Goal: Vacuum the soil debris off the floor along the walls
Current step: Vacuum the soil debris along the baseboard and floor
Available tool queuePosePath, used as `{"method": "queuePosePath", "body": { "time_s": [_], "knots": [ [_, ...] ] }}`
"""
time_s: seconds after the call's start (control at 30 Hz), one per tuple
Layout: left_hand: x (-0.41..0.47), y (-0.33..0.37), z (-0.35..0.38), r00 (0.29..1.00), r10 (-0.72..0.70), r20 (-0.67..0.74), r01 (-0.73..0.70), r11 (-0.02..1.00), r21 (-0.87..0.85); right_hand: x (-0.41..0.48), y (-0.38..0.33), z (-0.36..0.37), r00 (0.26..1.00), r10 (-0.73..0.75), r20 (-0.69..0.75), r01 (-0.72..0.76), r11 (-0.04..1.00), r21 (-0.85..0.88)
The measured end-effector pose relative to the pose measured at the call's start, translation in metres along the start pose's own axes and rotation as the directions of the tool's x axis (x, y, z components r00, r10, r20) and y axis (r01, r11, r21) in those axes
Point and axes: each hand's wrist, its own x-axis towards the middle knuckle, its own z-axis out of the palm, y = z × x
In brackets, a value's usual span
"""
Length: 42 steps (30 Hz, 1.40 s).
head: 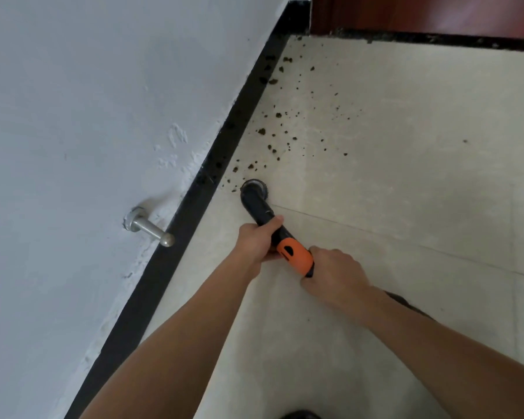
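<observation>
A handheld vacuum [294, 255] with an orange body and a black tube points away from me toward the wall. Its round brush nozzle [252, 188] sits on the pale tiled floor [406, 182], right at the near end of the soil debris [273, 146]. The dark crumbs are scattered along the black baseboard [224, 146] up to the far corner. My left hand [256, 240] grips the black tube just ahead of the orange body. My right hand [333, 273] grips the rear of the vacuum, hiding its handle.
A white wall [88, 101] rises on the left with a metal door stopper [149, 226] sticking out above the baseboard. A dark red door [421, 13] closes the far end. A dark object [412, 303] shows behind my right forearm.
</observation>
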Motion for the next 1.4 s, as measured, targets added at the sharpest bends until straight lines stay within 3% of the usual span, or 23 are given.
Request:
{"method": "queuePosePath", "body": {
  "time_s": [0.23,0.5,0.83,1.03,1.4],
  "knots": [
    [0.011,0.009,0.041,0.995,-0.016,0.097,0.019,0.999,-0.029,0.006,0.028,-0.028,0.996,0.083,0.02,-0.082,0.995,-0.058],
    [-0.018,-0.03,-0.048,0.998,-0.022,0.056,0.031,0.987,-0.156,-0.005,-0.023,0.006,0.979,-0.128,0.156,0.157,0.969,-0.189],
    [0.048,0.033,-0.011,0.996,0.061,0.062,-0.052,0.989,-0.137,0.058,-0.02,-0.022,0.998,-0.053,-0.024,0.051,0.995,-0.089],
    [0.011,-0.003,-0.035,1.0,0.003,0.023,0.0,0.989,-0.149,0.029,-0.022,0.0,0.983,-0.169,0.066,0.18,0.956,-0.23],
    [0.052,0.053,-0.017,0.999,0.046,0.003,-0.046,0.996,-0.076,0.082,-0.025,-0.031,0.995,-0.101,-0.005,0.101,0.993,-0.064]
  ]
}}
